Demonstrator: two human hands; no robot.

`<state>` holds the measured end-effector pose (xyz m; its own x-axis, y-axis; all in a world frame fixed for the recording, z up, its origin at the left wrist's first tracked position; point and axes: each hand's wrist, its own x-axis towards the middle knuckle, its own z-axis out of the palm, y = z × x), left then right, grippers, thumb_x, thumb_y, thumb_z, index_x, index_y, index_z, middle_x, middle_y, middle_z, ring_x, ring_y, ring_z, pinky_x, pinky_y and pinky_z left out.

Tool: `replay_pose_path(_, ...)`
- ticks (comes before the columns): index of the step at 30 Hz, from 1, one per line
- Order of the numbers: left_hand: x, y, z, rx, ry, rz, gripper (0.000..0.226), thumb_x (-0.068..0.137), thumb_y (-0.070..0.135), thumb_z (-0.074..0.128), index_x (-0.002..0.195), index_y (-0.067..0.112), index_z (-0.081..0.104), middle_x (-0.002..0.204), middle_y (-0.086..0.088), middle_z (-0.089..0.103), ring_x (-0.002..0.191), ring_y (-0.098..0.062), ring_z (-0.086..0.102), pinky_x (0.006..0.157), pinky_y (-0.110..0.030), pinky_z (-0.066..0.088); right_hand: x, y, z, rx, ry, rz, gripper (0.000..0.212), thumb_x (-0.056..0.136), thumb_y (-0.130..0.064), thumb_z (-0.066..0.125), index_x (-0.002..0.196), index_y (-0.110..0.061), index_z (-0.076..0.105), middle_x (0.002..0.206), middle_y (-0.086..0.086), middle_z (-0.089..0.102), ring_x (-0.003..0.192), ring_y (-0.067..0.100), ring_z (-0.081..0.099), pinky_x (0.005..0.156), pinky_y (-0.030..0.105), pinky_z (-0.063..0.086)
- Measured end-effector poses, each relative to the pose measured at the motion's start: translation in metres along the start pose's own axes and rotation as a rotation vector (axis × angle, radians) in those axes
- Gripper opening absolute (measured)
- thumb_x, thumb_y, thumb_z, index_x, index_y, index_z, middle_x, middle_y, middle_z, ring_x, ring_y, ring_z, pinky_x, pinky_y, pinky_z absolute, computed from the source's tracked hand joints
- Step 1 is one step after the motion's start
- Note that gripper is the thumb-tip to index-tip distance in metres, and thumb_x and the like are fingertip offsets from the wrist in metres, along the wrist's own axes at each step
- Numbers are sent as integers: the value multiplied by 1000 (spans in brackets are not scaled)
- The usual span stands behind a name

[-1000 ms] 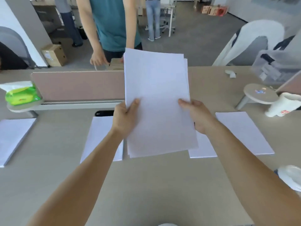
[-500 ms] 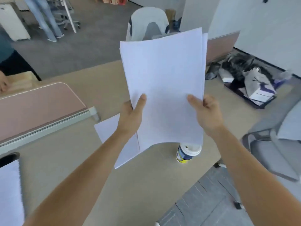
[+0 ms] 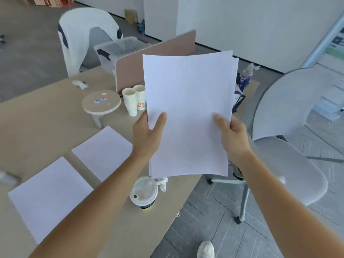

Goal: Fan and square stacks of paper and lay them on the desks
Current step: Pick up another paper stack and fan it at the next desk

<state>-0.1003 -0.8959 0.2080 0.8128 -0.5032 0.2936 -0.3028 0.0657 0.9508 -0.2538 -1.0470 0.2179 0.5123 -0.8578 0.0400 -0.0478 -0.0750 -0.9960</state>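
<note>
Your left hand [image 3: 147,138] and right hand [image 3: 232,138] pinched the paper stack [image 3: 188,112] by its side edges, thumbs in front, above the surface [image 3: 46,118].

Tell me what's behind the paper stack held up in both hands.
Behind the paper stack show parts of a pink divider, paper cups and a water bottle. The desk surface directly behind it is covered.

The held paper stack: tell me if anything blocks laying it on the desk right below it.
Yes. Under the stack, held by the left hand and right hand, a lidded cup stands near the desk edge. Two laid stacks, and, fill the space to its left.
</note>
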Motion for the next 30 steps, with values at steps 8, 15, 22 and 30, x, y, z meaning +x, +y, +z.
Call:
replay_pose_path(8,44,29,143,70,91,-40,28,100,21,56,94,48,56,85,47,62,88,23,57,76,-2,39,110,6,-102,82,-93,-103,17,96,-35,62,86,-23,69,77,-8,66,71,11,59,66,30,50)
replay_pose_path(15,88,20,160,201,186,-14,11,100,24,56,104,33,62,93,32,61,85,28,54,74,4,36,194,10,-87,83,-216,-23,16,100,-19,58,86,-23,65,69,-21,69,64,-2,63,61,18,51)
replay_pose_path(22,162,-7,153,-130,190,-232,11,90,27,70,101,26,70,90,24,74,95,2,69,78,-16,52,264,-9,-44,-5,-269,-51,28,100,-20,56,73,-21,59,62,-18,61,56,1,56,58,18,46)
replay_pose_path(30,211,-31,157,-419,230,-439,14,94,33,65,102,25,71,100,9,77,94,-9,73,82,-33,57,332,-8,-19,-25,-484,-222,17,93,-25,56,84,-13,64,69,-3,56,69,17,51,64,33,43)
